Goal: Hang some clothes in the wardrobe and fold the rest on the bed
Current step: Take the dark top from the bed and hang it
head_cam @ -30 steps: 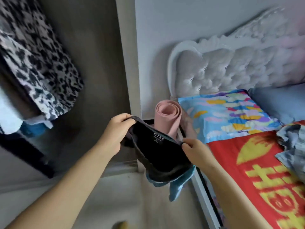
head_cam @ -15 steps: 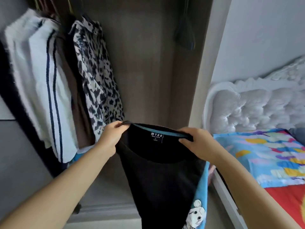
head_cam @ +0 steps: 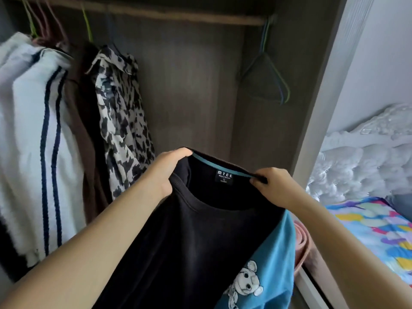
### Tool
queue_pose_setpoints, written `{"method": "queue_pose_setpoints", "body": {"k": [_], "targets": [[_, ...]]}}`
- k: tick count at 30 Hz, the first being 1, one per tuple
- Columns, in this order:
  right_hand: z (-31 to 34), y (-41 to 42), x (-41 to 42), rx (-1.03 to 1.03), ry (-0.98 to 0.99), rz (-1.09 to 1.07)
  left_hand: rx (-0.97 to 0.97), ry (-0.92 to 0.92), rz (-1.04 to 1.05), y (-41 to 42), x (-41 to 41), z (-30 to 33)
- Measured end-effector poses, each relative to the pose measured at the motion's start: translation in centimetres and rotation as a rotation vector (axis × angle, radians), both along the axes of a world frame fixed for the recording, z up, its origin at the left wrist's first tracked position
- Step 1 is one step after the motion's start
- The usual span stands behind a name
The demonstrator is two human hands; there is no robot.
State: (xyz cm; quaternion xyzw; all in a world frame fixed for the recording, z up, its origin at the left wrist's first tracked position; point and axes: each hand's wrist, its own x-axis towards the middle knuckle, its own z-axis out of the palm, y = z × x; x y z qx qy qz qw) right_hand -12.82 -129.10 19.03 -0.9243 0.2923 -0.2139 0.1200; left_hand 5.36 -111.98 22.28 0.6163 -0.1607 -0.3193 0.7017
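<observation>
Head view: left hand (head_cam: 166, 169) and right hand (head_cam: 275, 186) apparently pinch shirt (head_cam: 196, 241) collar.

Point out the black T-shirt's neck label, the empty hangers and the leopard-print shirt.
neck label (head_cam: 224, 176), head view, on the MTEE lettering.
empty hangers (head_cam: 265, 79), head view, on the left arm of the bunch.
leopard-print shirt (head_cam: 124, 121), head view, mid-body of the fabric.
</observation>
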Motion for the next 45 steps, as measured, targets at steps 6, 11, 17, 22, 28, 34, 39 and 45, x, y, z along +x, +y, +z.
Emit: {"method": "queue_pose_setpoints", "body": {"k": [6, 11, 17, 22, 28, 34, 39, 45], "targets": [[4.0, -4.0, 5.7, 0.097, 0.394, 0.081, -0.038, -0.124, 0.027, -4.1, 4.6, 1.9], [13.0, -7.4, 11.2, -0.227, 0.229, -0.060, -0.065, -0.223, -0.098, -8.2, 6.2, 2.1], [19.5, -12.4, 12.7, -0.426, -0.091, -0.536, -0.094, -0.137, -0.171, -11.4, 8.3, 3.0], [18.9, -15.5, 12.7, -0.501, 0.093, -0.655, -0.109, -0.130, -0.221, -12.9, 10.5, 4.2], [19.3, -16.6, 13.4, -0.424, -0.083, -0.666, -0.097, -0.137, -0.256, -12.7, 12.6, 4.7], [15.2, -14.1, 14.0, -0.648, -0.325, -0.556, -0.016, -0.127, -0.260, -11.6, 14.3, 3.0], [1.8, -8.6, 14.9, 0.097, -0.849, -0.265, 0.091, -0.128, -0.296, -9.8, 15.6, 0.2], [-1.3, -3.5, 15.4, 0.722, -1.163, -0.020, 0.273, -0.081, -0.297, -8.4, 17.0, -3.4]]}}
